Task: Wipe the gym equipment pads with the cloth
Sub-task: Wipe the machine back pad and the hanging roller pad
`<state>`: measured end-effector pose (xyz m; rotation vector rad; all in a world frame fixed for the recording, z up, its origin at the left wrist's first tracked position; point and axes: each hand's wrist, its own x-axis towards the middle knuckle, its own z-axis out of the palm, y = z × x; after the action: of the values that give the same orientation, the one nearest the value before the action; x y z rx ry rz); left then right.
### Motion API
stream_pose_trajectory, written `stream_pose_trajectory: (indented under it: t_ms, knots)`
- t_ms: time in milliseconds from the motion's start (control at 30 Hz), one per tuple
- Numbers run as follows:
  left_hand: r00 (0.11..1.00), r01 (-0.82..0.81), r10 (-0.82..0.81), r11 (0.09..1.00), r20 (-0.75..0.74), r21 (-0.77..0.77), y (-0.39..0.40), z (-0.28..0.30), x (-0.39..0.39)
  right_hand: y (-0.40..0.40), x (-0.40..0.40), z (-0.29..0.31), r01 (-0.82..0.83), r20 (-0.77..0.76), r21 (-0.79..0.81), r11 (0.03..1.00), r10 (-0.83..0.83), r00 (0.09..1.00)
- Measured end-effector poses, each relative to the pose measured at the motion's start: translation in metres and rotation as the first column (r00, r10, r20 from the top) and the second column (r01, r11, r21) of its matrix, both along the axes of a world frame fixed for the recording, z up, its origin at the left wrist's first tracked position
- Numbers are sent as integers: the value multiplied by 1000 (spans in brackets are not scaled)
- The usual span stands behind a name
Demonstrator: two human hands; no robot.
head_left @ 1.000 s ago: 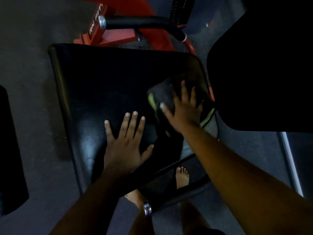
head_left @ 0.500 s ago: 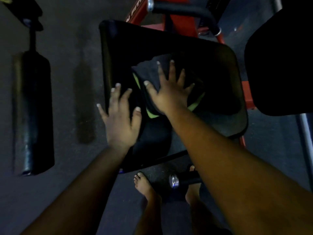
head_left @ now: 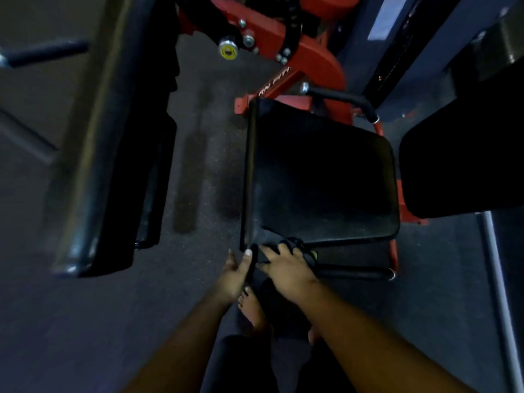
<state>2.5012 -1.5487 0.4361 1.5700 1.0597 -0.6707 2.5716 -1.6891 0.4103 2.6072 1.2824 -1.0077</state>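
A black seat pad (head_left: 320, 180) on a red machine fills the middle right of the head view. A dark cloth with green trim (head_left: 304, 252) is bunched at the pad's near edge. My right hand (head_left: 286, 270) lies over the cloth, and its fingers curl round the cloth at that edge. To its left, my left hand (head_left: 235, 275) is at the pad's near left corner with fingers straight and the thumb against the corner. The dim light hides whether it touches the cloth.
A long black pad (head_left: 113, 137) stands close on the left. Another black pad (head_left: 467, 165) fills the right side. The red frame (head_left: 312, 61) and a black handle (head_left: 340, 99) lie beyond the seat, with a second handle (head_left: 354, 275) below it. My bare foot (head_left: 252, 307) is on the dark floor.
Both hands and the cloth have slid from the middle of the seat pad back to its near edge. The view has pulled back and swung right.
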Motion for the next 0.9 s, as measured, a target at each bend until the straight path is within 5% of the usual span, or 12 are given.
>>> stream_pose_trajectory:
  t_ms: [200, 333, 500, 667, 767, 900]
  knots:
    - [974, 102, -98, 995, 204, -8, -7, 75, -25, -23, 3, 83, 489, 0, 216, 845, -501, 865]
    - [918, 24, 34, 990, 396, -141, -7, 131, -24, -16, -10, 128, 552, -136, 473, 687, -561, 816]
    - [771, -139, 23, 981, 636, 133, 8, 187, -30, 9, -20, 171, 623, -325, 598, 504, -558, 763]
    - [685, -286, -121, 862, 718, 418, 56, 242, -49, 73, -31, 203, 609, -379, 695, 382, -525, 762]
    - [667, -424, -129, 744, 734, 517, 97, 258, -59, 129, -42, 222, 575, -364, 717, 394, -491, 791]
    - [734, -460, -107, 647, 670, 608, 159, 252, -64, 208, -64, 226, 547, -285, 597, 587, -482, 828]
